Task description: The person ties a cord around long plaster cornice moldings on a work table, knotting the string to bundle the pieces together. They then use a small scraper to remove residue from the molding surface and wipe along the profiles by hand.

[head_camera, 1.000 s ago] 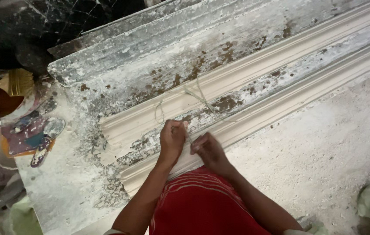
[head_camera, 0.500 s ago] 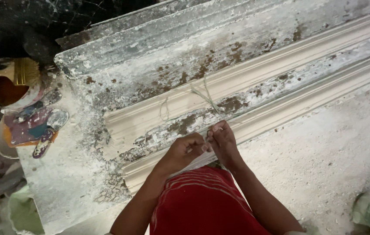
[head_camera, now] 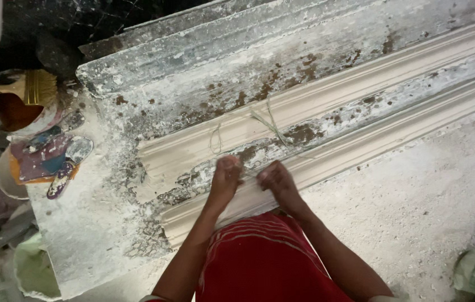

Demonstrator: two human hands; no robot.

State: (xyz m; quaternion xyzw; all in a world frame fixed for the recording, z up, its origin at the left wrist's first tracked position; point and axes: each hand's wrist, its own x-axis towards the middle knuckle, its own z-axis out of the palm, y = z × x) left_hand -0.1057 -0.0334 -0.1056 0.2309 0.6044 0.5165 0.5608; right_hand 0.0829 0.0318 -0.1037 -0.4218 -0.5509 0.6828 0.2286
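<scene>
I see my left hand and right hand pinched narrow on pale fibre strands trailing across the long plaster moulding on the dusty worktop; few strands laid, most length bare.

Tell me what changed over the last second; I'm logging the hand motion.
The left hand and right hand came together half a second ago and have now parted slightly, both on the fibre strands at the near edge of the plaster moulding. Whether either grip is closed on the strands cannot be told. The moulding, brush and table stayed put.
</scene>
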